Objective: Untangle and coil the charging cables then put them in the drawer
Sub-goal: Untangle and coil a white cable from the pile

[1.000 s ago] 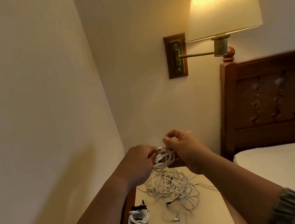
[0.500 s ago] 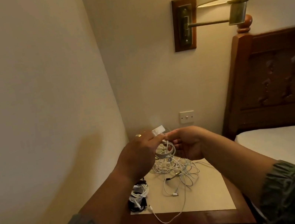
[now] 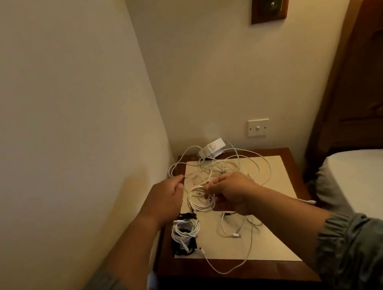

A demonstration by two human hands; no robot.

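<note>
**Loose cable lies beyond the hands, feeding in from the far left**

Head view: both hands are raised over the bedside surface (image 3: pixel 232 273), close together but not touching. The left hand (image 3: pixel 166 197) has its fingers curled and pinches a single strand (image 3: pixel 186 175) between thumb and forefinger. The right hand (image 3: pixel 231 192) has its fingers closed around a small coil (image 3: pixel 201 201) of white cable that hangs just left of its knuckles, between the two hands.

The tangle of white cables (image 3: pixel 224 168) lies on a cream sheet (image 3: pixel 275 227) directly beyond the hands, toward the back wall. It spreads more to the right, so the right hand is the nearer one to its bulk. The pinched strand runs roughly left to right. From the left hand it loops out toward the far-left corner and back toward a white adapter (image 3: pixel 211 150) at the wall.

A finished bundle (image 3: pixel 185 230) sits on the near-left part of the surface, just below the left wrist. A loose tail with a plug (image 3: pixel 236 235) trails toward the front edge.

My reading is that the next wrap depends on this layout: slack must come from the far-left loop, across to the coil. The drawer is not in view, so I cannot tell where it lies.
</note>
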